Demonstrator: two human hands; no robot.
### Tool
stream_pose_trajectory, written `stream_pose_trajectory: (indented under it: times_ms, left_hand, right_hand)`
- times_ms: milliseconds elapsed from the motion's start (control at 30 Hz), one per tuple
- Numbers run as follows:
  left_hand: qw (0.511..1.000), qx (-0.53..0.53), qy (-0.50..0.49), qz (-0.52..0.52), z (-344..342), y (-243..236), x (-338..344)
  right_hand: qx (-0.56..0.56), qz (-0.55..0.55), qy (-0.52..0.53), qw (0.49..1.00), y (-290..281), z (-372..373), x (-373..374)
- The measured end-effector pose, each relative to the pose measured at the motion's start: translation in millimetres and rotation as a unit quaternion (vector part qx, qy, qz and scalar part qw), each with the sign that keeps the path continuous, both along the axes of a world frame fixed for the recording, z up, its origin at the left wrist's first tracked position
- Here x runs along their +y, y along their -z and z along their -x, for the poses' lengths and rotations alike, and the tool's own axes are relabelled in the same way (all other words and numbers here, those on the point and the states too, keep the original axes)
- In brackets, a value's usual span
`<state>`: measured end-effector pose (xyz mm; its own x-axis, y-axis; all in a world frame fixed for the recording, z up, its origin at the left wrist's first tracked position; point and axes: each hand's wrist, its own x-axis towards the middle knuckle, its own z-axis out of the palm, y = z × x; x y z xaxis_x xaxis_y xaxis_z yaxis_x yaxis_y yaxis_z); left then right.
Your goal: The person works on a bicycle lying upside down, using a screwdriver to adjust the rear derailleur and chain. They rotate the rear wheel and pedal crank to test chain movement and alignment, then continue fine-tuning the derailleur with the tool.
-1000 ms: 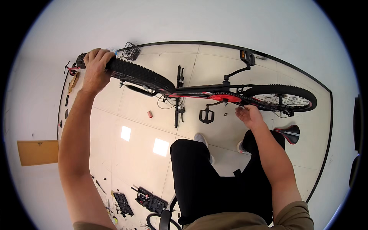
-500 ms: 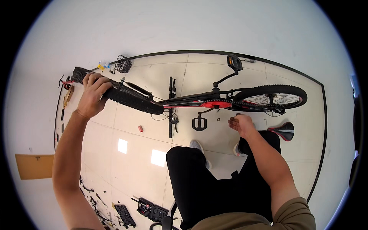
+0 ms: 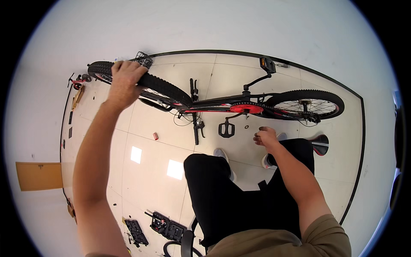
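Your left hand grips the front tyre; hold it firmly for steadiness, with your half-open right hand clear of the red chainring.

We hold our left arm stretched forward, the left hand curled with its back turned up, while to the right of it and closer to us our right hand hovers, fingers loosely bent, the right forearm slanting back and outward behind it.

White walls meet a glossy cream tiled floor along a black baseboard.
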<state>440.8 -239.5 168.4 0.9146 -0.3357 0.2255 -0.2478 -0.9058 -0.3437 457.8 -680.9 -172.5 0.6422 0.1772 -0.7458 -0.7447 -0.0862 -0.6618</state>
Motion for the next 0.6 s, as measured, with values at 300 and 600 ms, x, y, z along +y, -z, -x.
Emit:
stream_pose_trajectory:
  times_ms: [300,600]
  left_hand:
    - [0.999,-0.028,0.019,-0.022,-8,35,-26]
    - [0.99,-0.076,-0.117,-0.035,-55,9,-6]
  right_hand:
    - [-0.045,0.037,-0.021,0.998,-19,15,-23]
    - [-0.044,0.046,-0.093,0.994,-6,17,4]
